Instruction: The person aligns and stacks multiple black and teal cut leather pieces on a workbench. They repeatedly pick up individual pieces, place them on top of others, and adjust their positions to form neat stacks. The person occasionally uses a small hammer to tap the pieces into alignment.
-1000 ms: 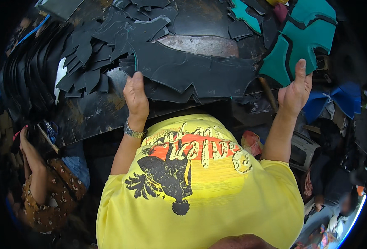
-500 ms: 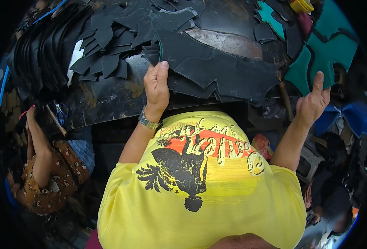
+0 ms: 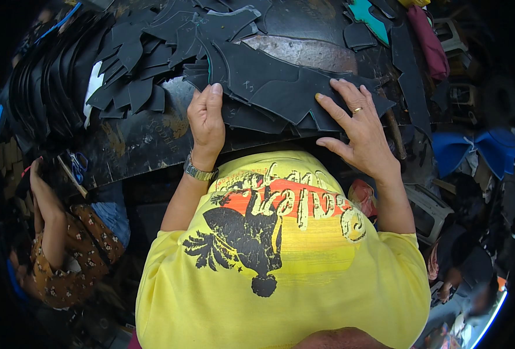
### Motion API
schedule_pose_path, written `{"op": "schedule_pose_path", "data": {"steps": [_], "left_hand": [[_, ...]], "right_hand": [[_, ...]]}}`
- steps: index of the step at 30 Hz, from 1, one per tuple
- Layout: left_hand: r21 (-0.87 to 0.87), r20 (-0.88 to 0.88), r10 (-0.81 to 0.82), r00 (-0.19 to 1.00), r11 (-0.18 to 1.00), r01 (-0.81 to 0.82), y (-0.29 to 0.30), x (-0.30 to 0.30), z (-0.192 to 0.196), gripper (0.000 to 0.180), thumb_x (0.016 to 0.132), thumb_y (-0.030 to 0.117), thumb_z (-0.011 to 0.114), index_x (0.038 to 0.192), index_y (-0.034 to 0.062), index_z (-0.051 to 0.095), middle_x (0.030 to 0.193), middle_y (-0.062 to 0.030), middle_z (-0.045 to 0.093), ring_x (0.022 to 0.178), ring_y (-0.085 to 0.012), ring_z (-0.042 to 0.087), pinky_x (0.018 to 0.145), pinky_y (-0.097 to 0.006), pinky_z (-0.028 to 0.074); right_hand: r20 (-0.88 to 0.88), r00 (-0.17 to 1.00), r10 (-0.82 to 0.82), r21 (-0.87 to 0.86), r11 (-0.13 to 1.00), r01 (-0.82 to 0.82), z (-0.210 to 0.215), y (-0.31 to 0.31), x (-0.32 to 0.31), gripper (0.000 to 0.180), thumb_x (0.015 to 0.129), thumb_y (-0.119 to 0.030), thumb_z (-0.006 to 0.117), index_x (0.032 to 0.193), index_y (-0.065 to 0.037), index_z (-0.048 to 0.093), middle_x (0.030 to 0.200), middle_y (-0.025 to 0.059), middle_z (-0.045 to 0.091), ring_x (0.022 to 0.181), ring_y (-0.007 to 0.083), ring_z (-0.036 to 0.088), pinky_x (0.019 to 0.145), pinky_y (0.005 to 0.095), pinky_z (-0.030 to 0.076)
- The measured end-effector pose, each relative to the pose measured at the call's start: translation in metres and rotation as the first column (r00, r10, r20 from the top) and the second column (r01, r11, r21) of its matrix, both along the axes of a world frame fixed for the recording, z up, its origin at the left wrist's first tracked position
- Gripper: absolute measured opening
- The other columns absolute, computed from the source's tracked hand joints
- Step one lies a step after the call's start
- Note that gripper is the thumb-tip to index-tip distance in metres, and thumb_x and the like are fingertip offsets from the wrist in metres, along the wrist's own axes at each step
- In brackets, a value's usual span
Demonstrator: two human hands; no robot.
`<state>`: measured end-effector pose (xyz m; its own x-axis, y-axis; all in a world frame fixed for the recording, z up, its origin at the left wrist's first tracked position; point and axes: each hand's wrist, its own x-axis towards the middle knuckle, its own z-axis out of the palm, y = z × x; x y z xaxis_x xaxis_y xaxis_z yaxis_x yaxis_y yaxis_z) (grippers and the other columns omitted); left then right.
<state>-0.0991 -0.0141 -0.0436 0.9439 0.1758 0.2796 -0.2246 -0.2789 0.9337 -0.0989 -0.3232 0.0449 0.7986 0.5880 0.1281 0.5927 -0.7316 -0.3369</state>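
A stack of flat black sheet pieces (image 3: 269, 84), cut to curved and notched outlines, lies in front of me at the near edge of the table. My left hand (image 3: 207, 119), with a watch at the wrist, is closed at the left end of this stack, its thumb and fingers pressed together on the edge. Over the stack's right part, my right hand (image 3: 356, 128) spreads its fingers, the tips on or just above the top piece. It holds nothing. A thin teal edge shows at the stack's left side.
Many black cut pieces (image 3: 132, 58) heap at the left, beside a row of curved black strips (image 3: 51, 70). A teal piece (image 3: 369, 20) lies far right near a maroon roll (image 3: 429, 46). Blue scissors (image 3: 78, 166) are at the left. Another person's arm (image 3: 51, 209) is at lower left.
My right hand has let go of the large teal piece, which is out of sight, and moved left onto the black stack with fingers spread. My left hand keeps its place on the stack's edge.
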Motion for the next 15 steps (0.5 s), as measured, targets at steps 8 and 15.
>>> {"op": "schedule_pose_path", "data": {"steps": [8,15], "left_hand": [[0.002,-0.015,-0.013,1.0,1.0,0.013,-0.0023,0.0001,0.0053,0.034,0.108,0.022,0.053,0.082,0.0003,0.057,0.077,0.0046,0.049,0.08,-0.0079,0.04,0.083,-0.028,0.036],[0.047,0.004,0.001,1.0,0.999,-0.001,-0.0007,0.0003,0.0046,0.035,0.108,0.022,0.052,0.081,0.0012,0.056,0.077,0.0043,0.048,0.08,-0.0086,0.039,0.082,-0.028,0.037]], "right_hand": [[-0.039,0.997,-0.073,0.123,0.989,0.078,-0.0082,-0.0058,-0.0021,0.073,0.081,-0.037,0.082,0.146,-0.017,0.055,0.154,0.021,0.043,0.143,0.0393,0.042,0.122,0.0571,0.026],[-0.024,0.996,-0.084,0.094,0.992,0.086,-0.0069,-0.0002,0.0006,0.082,0.077,-0.042,0.083,0.149,-0.015,0.053,0.157,0.0187,0.043,0.142,0.0415,0.042,0.121,0.0561,0.028]]}}
